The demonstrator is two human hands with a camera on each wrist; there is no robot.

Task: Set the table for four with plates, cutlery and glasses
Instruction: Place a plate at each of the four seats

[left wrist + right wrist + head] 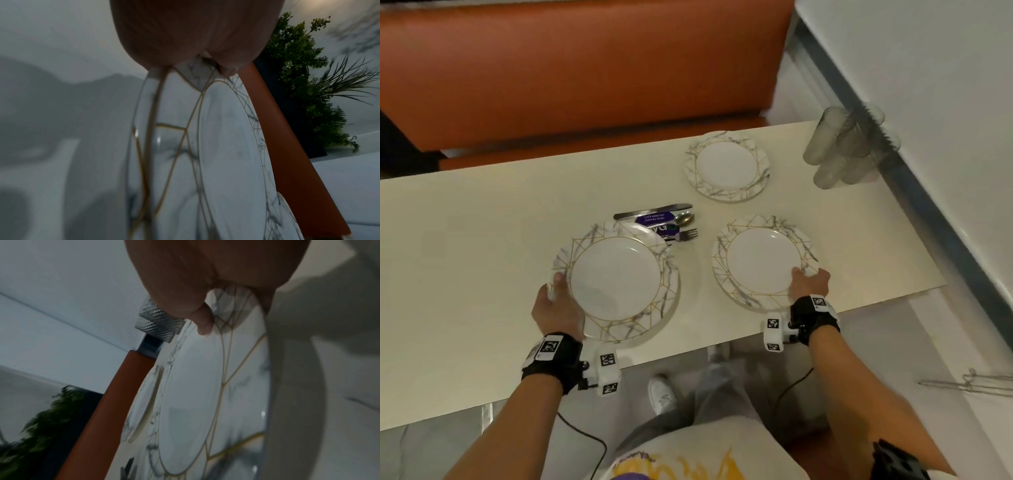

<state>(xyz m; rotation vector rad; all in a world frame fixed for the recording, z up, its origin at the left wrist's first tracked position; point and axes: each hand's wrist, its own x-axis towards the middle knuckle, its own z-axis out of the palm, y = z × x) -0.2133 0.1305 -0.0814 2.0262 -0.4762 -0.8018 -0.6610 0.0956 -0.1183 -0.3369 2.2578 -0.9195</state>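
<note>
- Left hand [556,303] clamped on the near-left rim of a stack of plates [619,284]: thumb lay on top of the rim, other fingers hidden underneath. Seemed two plates in the stack, since a second rim showed below the upper one in the left wrist view [205,146].
- Right hand [810,282] clamped on the near rim of a single plate [763,262]: thumb [203,324] pressed on the marbled border, fingers curled below the edge. Could not tell whether this plate already rested flat on the table [482,222] or was a little lifted.
- Beyond the left hand, partly under the far edge of the stack: cutlery [671,222] with knife, spoon and fork, lying on a purple card [655,219].
- Further beyond the right hand, apart from both hands: a third plate position [727,166], flat on the table.
- To the far right of the right hand, near the wall: a group of clear textured glasses [842,147], not yet distributed.
- Behind the table: an orange bench [585,68].
- Judged as glazed ceramic: stiff, rather heavy as a stack, smooth and slippery on the glaze, and fragile when knocked on the hard table top.
- Best taken at the rim with thumb above and fingers below, as seen here; should be put down gently, and kept clear of the cutlery under the far edge.
</note>
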